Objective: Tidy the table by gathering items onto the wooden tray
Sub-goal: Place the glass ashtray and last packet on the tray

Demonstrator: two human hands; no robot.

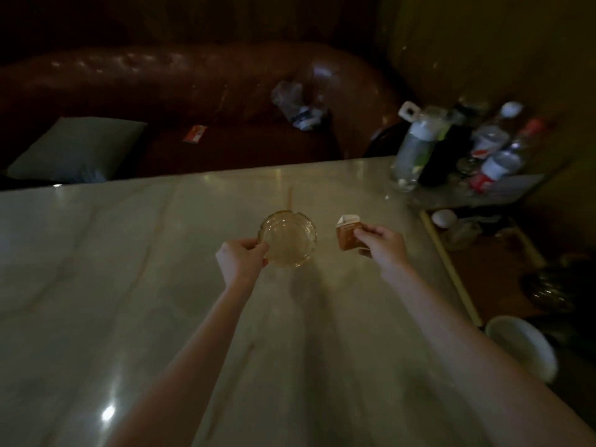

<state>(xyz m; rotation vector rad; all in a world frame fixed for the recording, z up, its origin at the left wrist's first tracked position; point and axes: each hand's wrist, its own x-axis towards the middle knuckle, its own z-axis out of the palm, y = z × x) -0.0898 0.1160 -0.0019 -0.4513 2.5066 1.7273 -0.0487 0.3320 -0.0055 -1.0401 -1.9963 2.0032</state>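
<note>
I can't read any text from here. The brown pack (346, 235) and the bottles (493, 156) carry labels, perhaps printed ones, but they're too dim and blurred to make out.

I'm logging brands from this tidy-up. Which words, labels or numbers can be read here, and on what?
None can be read.
Brown pack in the right hand: print too blurred.
Bottles at the far right: red and white labels, too blurred.
Glass ashtray: no text visible.

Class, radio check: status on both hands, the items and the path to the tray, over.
Left hand grips glass ashtray. Right hand pinches small brown box. Wooden tray at right, already holding items. Nothing between.
</note>
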